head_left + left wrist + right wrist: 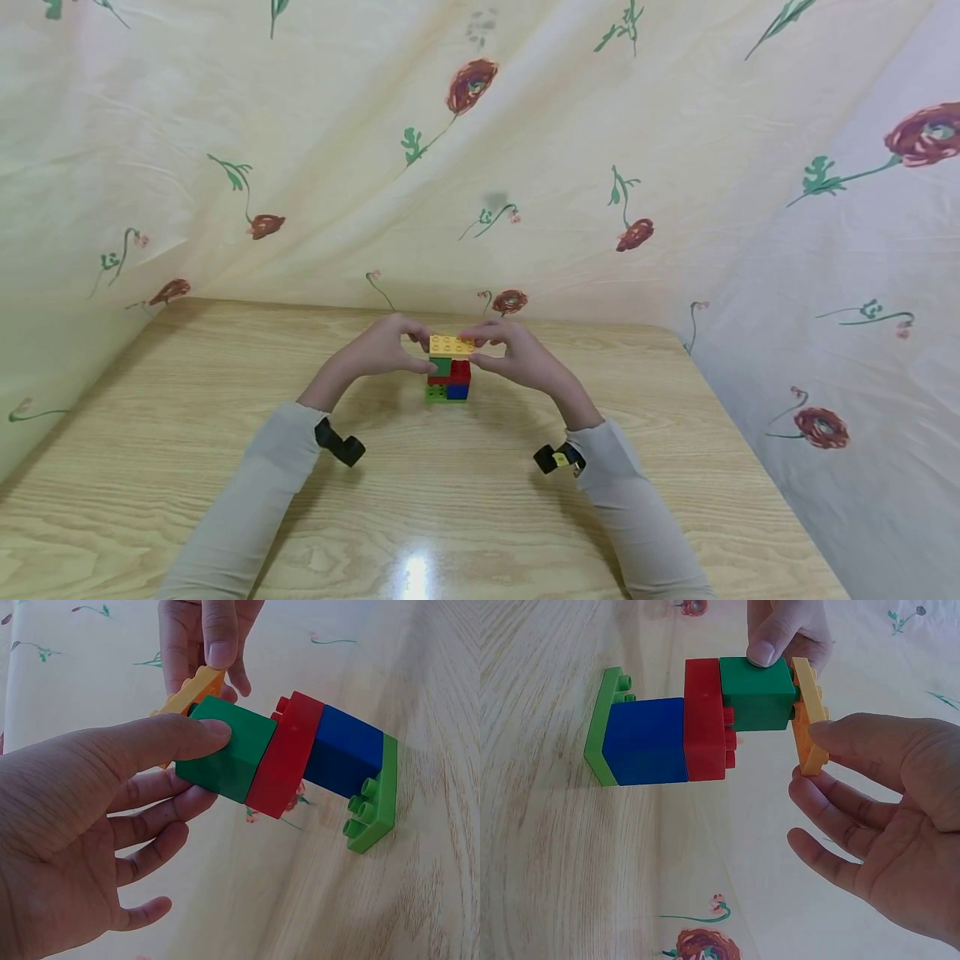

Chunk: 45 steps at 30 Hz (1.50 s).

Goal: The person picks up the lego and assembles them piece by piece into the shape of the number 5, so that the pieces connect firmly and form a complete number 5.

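A small stack of toy building bricks stands upright on the wooden table. At its base lies a flat light-green brick [384, 802], with a blue brick [646, 742] on part of it. A flatter red brick [703, 720] sits on the blue one, and a dark-green brick [757, 694] is on the red one's left part. My left hand [382, 346] pinches the dark-green brick between thumb and fingers. My right hand [517, 354] grips the right end of a thin yellow brick [450, 345], which lies slightly tilted against the dark-green brick's studs; a narrow gap shows there.
The wooden table [420, 483] spreads around the stack. A flower-patterned cloth [337, 208] hangs behind the table's far edge and along both sides. Black bands with small cameras [341, 443] are worn on both wrists.
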Motion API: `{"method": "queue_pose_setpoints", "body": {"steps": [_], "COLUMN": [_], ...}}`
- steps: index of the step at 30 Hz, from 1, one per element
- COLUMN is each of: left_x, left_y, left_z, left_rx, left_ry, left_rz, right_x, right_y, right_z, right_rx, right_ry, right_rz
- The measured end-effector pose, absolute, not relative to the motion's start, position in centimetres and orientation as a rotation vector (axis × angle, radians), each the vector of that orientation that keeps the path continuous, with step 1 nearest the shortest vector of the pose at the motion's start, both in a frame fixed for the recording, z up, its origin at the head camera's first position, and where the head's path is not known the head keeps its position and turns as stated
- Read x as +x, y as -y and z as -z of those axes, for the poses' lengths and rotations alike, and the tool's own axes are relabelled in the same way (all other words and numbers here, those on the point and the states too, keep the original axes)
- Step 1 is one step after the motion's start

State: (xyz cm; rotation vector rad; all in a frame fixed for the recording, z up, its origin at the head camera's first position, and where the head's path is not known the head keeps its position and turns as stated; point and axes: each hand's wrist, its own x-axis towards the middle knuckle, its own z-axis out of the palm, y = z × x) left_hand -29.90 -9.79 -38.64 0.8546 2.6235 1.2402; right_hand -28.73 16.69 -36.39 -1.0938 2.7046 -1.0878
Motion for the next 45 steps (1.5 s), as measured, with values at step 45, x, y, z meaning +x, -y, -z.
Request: {"method": "queue_pose_setpoints", "body": {"steps": [45], "left_x": [-29.95], "left_y": [9.72], "left_z": [38.7], "left_rx": [0.858], "left_ry": [-2.621], "left_rz": [-1.25], "right_x": [-28.45], "right_y": [-16.6], "right_z": [36.18], "right_rx": [-1.075], "right_ry": [-2.721], "right_rz": [1.067]}}
